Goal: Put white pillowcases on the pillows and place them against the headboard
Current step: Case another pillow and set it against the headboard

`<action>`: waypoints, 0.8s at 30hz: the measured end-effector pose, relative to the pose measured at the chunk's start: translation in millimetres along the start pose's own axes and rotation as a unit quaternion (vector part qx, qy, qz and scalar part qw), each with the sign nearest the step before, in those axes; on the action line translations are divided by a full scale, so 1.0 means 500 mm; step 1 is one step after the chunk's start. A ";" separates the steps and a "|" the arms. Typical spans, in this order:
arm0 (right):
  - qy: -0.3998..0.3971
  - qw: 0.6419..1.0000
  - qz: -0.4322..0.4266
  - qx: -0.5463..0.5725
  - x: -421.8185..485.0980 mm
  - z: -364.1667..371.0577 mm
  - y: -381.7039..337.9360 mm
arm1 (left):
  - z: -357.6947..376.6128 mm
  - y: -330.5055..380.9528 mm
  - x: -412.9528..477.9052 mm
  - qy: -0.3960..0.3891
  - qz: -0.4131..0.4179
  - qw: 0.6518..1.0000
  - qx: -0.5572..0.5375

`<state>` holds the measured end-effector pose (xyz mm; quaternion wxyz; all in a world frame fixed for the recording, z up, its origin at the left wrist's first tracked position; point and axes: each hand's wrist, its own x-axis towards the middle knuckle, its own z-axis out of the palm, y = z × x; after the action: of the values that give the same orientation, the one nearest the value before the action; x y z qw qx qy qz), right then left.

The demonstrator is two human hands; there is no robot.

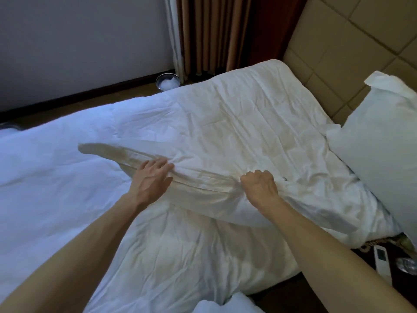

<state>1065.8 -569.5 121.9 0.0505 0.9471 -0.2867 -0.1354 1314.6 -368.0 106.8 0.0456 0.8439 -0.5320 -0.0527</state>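
A large pillow in a white pillowcase (pixel 237 132) lies flat across the bed, its near open edge turned toward me. My left hand (pixel 152 177) rests on that edge, fingers spread over the folded cloth. My right hand (pixel 259 185) is curled into a fist and grips a bunch of the pillowcase's edge. A second pillow in a white case (pixel 379 143) leans upright against the beige padded headboard (pixel 334 64) at the right.
A white duvet (pixel 56 177) covers the bed. A round bin (pixel 168 81) stands on the floor by the brown curtain (pixel 214 30). A white remote (pixel 382 260) and a plastic bottle (pixel 406 265) lie on a dark nightstand at the lower right.
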 end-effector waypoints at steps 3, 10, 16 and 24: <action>-0.025 0.999 -0.033 -0.015 0.026 -0.004 0.016 | -0.011 0.020 0.002 -0.013 -0.011 1.000 0.025; -0.038 0.995 -0.092 -0.003 0.099 -0.005 0.091 | -0.036 0.062 0.024 -0.070 -0.103 0.990 0.074; -0.055 0.993 -0.098 0.042 0.121 -0.003 0.141 | -0.068 0.105 0.075 -0.081 -0.121 0.986 0.086; -0.103 0.986 -0.129 0.011 0.123 -0.033 0.116 | -0.065 0.132 0.087 -0.063 -0.121 0.987 0.086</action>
<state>1089.0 -651.3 133.8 -0.0071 0.9576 -0.1671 -0.2344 1278.7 -435.0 145.8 -0.0677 0.8979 -0.4301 -0.0645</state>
